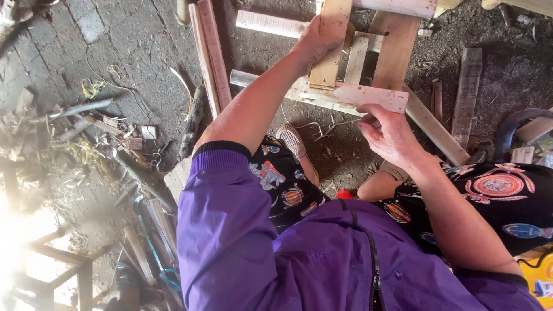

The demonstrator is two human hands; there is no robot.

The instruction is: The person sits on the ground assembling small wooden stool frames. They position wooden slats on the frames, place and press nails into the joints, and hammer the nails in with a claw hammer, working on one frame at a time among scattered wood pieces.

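Note:
My left hand (315, 43) grips an upright slat of a small frame of pale wooden slats (374, 55) that rests on the dirt floor in front of me. A short flat wooden piece (371, 97) lies across the frame's near side. My right hand (387, 133) pinches the lower edge of that short piece with thumb and fingers. Both forearms are bare below purple sleeves. My knees in dark patterned cloth and one light shoe (296, 147) show below the frame.
Long loose slats (210, 57) lie on the ground left of the frame, another plank (468, 80) to the right. Scrap wood, shavings and twigs (92, 135) litter the left side. A wooden stool frame (57, 265) stands bottom left. A yellow object (538, 276) sits bottom right.

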